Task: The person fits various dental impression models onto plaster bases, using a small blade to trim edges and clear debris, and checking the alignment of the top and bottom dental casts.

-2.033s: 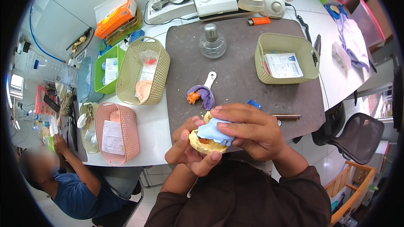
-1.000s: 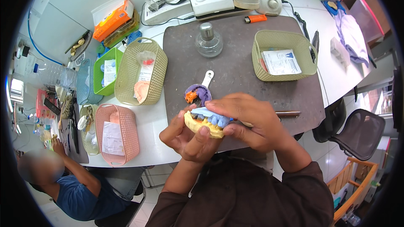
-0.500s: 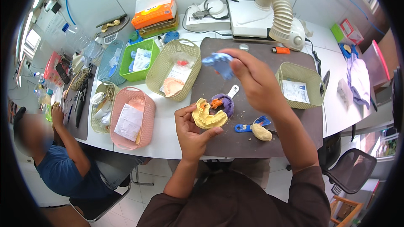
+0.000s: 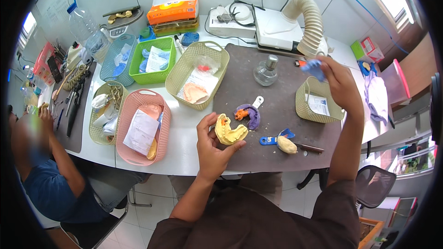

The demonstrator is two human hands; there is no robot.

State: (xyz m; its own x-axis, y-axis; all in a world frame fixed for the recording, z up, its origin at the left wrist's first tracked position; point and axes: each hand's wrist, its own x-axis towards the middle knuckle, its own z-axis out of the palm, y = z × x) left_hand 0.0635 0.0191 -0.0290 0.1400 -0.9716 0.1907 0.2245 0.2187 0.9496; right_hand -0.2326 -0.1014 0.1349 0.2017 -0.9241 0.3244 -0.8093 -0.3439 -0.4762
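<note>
My left hand point(image 4: 213, 154) grips a yellow dental cast point(image 4: 232, 133), its row of teeth facing up and an orange patch on one side. Raised at the right, my right hand point(image 4: 342, 85) pinches a light-blue moulded piece point(image 4: 314, 69), probably a dental impression, near the far edge of a cream basket point(image 4: 319, 116) with papers inside. Just beyond the cast lies a metal-handled impression tray with purple and orange material point(image 4: 253, 116). A blue impression tray point(image 4: 267, 141) lies on the mat, with a cream plaster lump point(image 4: 287, 145) on it and a dark-handled tool point(image 4: 310, 148) beside it.
A glass bottle point(image 4: 266, 74) stands on the brown mat point(image 4: 240, 71). Baskets, including a green one point(image 4: 152, 77) and a pink one point(image 4: 121, 145), line the left. Behind is a white machine with a ribbed hose point(image 4: 311, 20). A co-worker point(image 4: 55, 180) sits at far left.
My right hand has carried the light-blue piece rightward, to the far side of the cream basket. The glass bottle and dark-handled tool now show, uncovered by my arm. My left hand still holds the cast.
</note>
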